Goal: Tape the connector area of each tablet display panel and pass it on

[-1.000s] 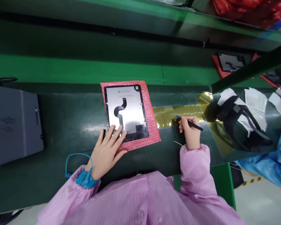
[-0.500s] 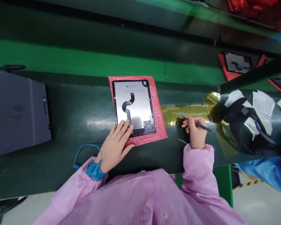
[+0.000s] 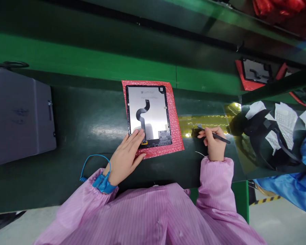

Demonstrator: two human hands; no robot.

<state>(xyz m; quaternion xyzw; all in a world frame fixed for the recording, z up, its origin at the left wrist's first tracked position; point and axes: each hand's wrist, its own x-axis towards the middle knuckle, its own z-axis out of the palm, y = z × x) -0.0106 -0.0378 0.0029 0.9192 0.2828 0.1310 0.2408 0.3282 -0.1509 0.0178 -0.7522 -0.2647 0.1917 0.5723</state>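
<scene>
My left hand (image 3: 126,156) lies flat with fingers out over the lower left corner of a tablet screen panel (image 3: 156,112), its silvery back facing up. A black ribbon cable (image 3: 142,116) snakes down the panel, and my fingertips cover part of its lower end. Under the panel is a red bubble-wrap sheet (image 3: 177,136). To the right, my right hand (image 3: 214,143) pinches black tweezers (image 3: 220,137), their tips at a strip of yellow film (image 3: 206,122) on the bench. A small pale piece shows by the tips; whether they grip it I cannot tell.
A grey case (image 3: 20,115) stands at the left. Black straps (image 3: 275,136) and white paper scraps (image 3: 284,119) lie on the right, near a co-worker's blue sleeve (image 3: 290,190). Another panel (image 3: 256,70) rests on red wrap at the back right. A blue wrist strap (image 3: 103,183) circles my left wrist.
The panel and its red wrap have shifted slightly right relative to my left hand, uncovering more of the yellow-edged connector. My right hand stays in place with the tweezers.
</scene>
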